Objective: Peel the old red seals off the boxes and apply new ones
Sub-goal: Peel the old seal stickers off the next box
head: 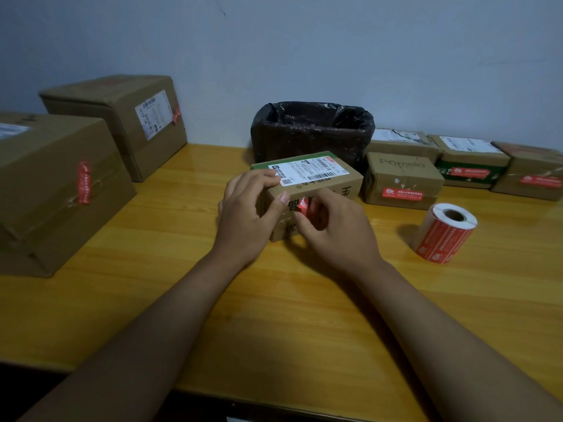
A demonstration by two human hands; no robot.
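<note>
Red seal [304, 206], half lifted and crumpled, sits on the near side face of the small labelled carton [307, 190] at mid-tabletop [274, 300], pinched in the grip of the right hand [333, 229], whose fingertips close on it from the right while the left hand [248, 214] clamps the carton's left end, thumb on the top edge. What remains stuck seems to run leftward from the pinch along the carton's long side, so the pull likely goes up and toward the person, where bare tabletop leaves room. The bag-lined bin [310, 129] stands just behind the carton, and the roll of new seals [444, 233] lies to the right, nearer the right hand.
</note>
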